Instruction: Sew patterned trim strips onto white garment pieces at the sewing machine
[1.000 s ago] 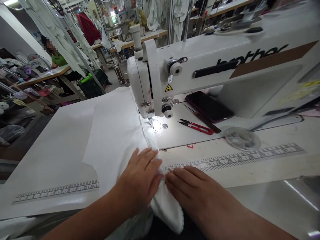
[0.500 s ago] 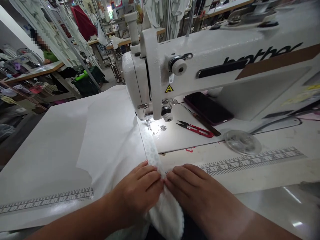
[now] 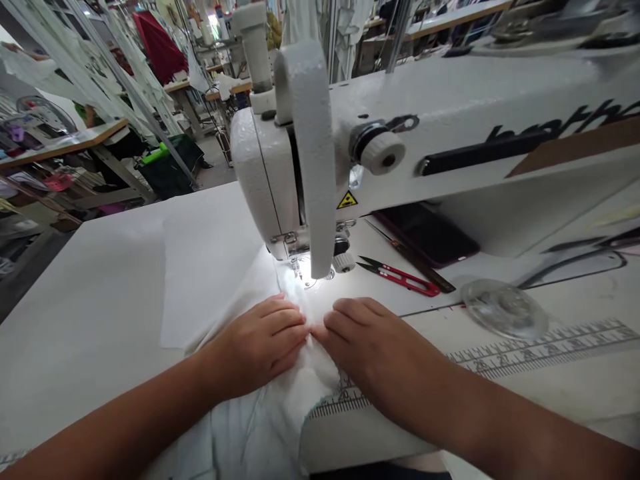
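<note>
Atop a white counter [image 3: 115, 287], the left hand [image 3: 257, 343] and right hand [image 3: 373, 347] nearly meet, both pinching white fabric [image 3: 315, 380] near the lit needle [image 3: 299, 269] of a sewing machine [image 3: 265, 187], red snips [image 3: 403, 278] lying at right.

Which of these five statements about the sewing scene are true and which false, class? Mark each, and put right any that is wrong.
1. The left hand and the right hand both touch white cloth. True.
2. A brown-handled tool lies between the red snips and the phone. True.
3. The right hand is gripping the red snips. False: they lie apart from it.
4. A yellow sticker is on the white sewing machine. True.
5. The phone's screen is brightly lit. False: it is dark.
</note>
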A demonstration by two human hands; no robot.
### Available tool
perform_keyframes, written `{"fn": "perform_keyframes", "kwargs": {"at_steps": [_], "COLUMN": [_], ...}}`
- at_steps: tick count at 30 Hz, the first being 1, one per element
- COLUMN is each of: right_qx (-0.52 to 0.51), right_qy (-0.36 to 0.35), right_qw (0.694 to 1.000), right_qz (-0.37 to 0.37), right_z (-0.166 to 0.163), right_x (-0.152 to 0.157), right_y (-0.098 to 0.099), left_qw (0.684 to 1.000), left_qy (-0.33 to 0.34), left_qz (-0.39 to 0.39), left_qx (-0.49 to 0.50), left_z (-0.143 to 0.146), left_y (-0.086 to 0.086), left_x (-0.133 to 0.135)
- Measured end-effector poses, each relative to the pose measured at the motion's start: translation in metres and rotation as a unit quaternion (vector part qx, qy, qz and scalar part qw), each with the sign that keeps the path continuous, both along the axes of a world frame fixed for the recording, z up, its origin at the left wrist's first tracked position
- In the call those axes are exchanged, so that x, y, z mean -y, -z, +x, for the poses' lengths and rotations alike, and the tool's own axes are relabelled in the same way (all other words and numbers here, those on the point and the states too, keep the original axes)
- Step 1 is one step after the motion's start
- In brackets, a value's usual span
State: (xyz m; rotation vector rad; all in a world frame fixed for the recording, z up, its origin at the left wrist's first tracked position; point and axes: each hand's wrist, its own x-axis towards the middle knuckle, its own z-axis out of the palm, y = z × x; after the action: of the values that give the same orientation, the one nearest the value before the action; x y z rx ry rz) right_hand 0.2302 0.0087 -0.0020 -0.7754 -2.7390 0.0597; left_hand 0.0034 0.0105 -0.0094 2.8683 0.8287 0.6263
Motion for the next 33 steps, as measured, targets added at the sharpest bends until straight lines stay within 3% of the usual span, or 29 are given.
{"fn": "perform_keyframes", "kwargs": {"at_steps": [8,14,21,33], "right_qx": [0.046,0.081,0.053,0.025], "right_qy": [0.010,0.050,0.067,0.068], "right_qw": [0.999,0.995,0.996,0.997], "right_qz": [-0.023,0.033,0.000,-0.030], "right_z": [-0.013,-0.019,-0.019,-0.017], "right_x": [-0.038,-0.045,-0.031,-0.038], "right_y": [-0.003,0.005,0.003,0.004], "left_qw": [0.999,0.998,0.995,0.993], "left_qy": [0.004,-0.031,-0.056,-0.085], "left_qz": [0.025,0.051,0.079,0.078], "left_qx": [0.020,0.007,-0.002,-0.026], "left_z": [-0.006,-0.017,-0.021,-0.019], "left_y": [-0.003,0.008,0.018,0.018], "left_x": [-0.041,-0.065,-0.069,-0.071]}}
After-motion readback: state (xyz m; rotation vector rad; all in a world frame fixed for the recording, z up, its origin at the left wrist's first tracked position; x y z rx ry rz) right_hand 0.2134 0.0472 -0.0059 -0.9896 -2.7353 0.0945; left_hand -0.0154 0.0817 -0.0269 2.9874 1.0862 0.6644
